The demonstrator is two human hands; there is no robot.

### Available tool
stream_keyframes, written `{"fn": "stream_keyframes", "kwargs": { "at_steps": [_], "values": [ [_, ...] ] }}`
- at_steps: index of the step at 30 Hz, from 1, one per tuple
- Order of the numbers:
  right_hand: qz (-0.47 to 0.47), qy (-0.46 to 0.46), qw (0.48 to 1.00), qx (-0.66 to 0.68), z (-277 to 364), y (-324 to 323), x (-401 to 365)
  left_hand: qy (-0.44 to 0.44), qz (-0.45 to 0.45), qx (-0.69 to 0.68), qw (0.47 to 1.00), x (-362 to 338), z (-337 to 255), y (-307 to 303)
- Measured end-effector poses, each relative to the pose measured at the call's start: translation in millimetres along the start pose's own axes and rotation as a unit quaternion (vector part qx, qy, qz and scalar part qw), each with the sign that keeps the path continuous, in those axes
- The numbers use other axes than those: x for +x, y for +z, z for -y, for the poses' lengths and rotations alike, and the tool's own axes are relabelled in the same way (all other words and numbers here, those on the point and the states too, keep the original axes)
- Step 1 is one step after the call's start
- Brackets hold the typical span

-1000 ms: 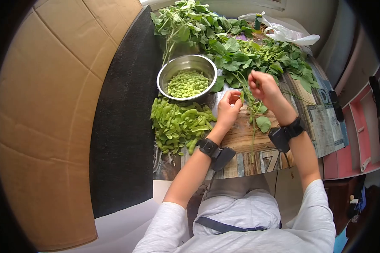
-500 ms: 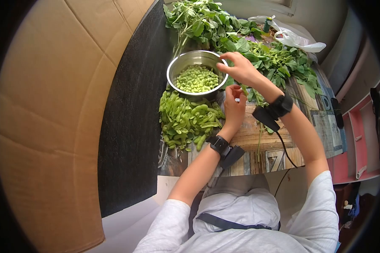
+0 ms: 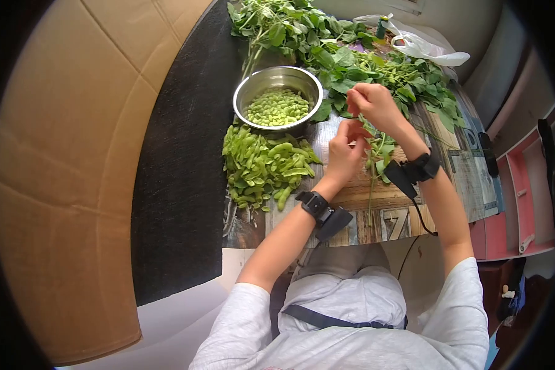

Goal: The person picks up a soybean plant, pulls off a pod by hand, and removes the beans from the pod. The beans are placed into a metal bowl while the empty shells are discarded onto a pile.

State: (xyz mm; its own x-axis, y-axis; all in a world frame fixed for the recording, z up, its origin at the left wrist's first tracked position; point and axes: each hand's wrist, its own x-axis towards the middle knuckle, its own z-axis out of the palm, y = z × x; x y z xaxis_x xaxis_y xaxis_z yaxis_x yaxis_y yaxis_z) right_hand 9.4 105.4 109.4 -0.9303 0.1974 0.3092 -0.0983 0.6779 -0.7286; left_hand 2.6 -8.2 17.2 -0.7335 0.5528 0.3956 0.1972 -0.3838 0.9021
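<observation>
My left hand point(image 3: 345, 151) is closed at a leafy soybean stalk point(image 3: 382, 151), whose thin stem hangs down over the table. Just above it, my right hand point(image 3: 379, 110) has its fingers pinched together close to the left fingertips; whatever is between them is too small to make out. To the left stands a steel bowl point(image 3: 311, 111) part filled with shelled green soybeans point(image 3: 277, 107). In front of the bowl lies a heap of green soybean pods point(image 3: 262, 166), left of my left wrist.
Leafy soybean plants point(image 3: 339, 65) cover the back of the patterned wooden table point(image 3: 351, 206). A white plastic bag point(image 3: 428, 49) lies at the back right. A black panel point(image 3: 185, 185) and cardboard point(image 3: 74, 185) border the left. A pink rack point(image 3: 521, 197) stands at the right.
My right hand has moved from the bowl's right rim, right and down to my left hand, and its fingers have closed. The view has shifted slightly.
</observation>
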Motion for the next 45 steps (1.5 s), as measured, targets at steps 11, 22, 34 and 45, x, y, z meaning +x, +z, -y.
{"fn": "stream_keyframes", "kwargs": {
  "at_steps": [11,22,34,45],
  "values": [
    [0.125,0.077,0.974,-0.170,-36,-40,-72,-0.017,-0.075,0.037,0.996,7,8,-10],
    [0.082,-0.001,0.979,-0.189,-64,-54,-137,-0.049,-0.010,0.051,0.997,3,9,-8],
    [0.088,-0.255,0.962,-0.046,47,26,-59,0.109,0.016,0.033,0.993,6,129,-22],
    [0.107,-0.274,0.906,-0.305,25,70,-66,-0.108,0.109,0.284,0.946,-8,-19,-2]
  ]
}}
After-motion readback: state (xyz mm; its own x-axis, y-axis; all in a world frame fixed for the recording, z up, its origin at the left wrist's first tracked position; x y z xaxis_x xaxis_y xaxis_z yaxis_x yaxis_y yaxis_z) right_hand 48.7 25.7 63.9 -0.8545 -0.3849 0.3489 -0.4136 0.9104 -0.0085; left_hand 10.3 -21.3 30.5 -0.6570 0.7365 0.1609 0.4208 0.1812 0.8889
